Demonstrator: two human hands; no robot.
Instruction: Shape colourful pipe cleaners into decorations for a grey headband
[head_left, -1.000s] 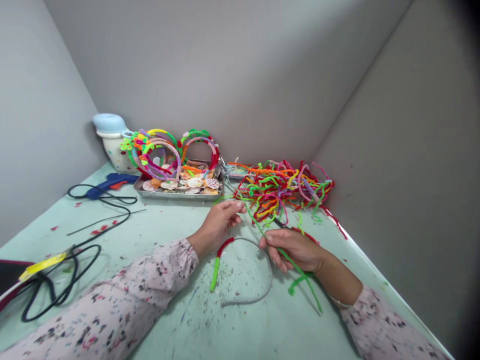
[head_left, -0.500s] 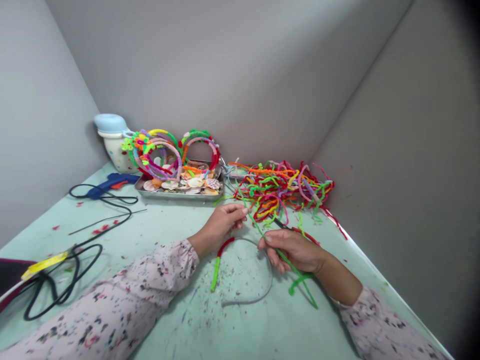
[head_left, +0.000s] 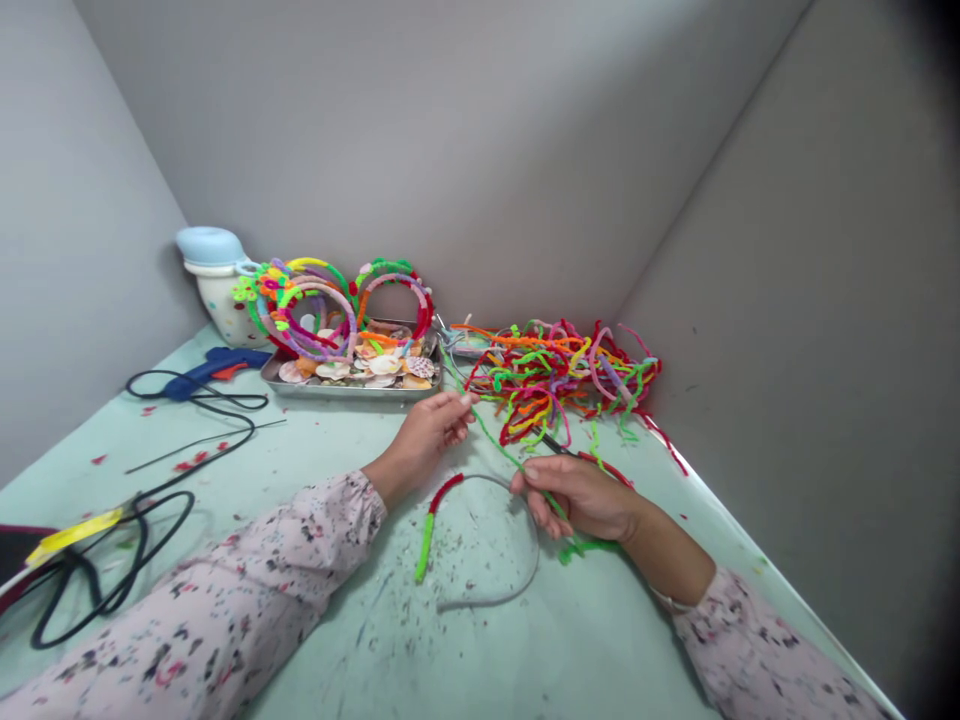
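Note:
A green pipe cleaner (head_left: 493,440) is stretched between my two hands above the table. My left hand (head_left: 424,438) pinches it near its upper part, thumb against the fingers. Lower down, my right hand (head_left: 581,495) grips the same stem between thumb and forefinger. Below them lies a thin grey headband (head_left: 535,562), its left side wrapped in red and bright green fuzzy stem. Another green pipe cleaner piece (head_left: 592,547) rests under my right hand. Scissors with red handles (head_left: 611,472) lie partly hidden behind that hand.
A tangled heap of coloured pipe cleaners (head_left: 570,375) lies at the back right. Wrapped headbands (head_left: 352,330) stand on a metal tray (head_left: 352,392) of shells. To the left are a blue glue gun (head_left: 199,377), its looping black cord (head_left: 191,510) and a white cup (head_left: 221,300).
The green pipe cleaner has slid up and left through my right hand, so less of its tail hangs below. My left hand has shifted slightly left and away.

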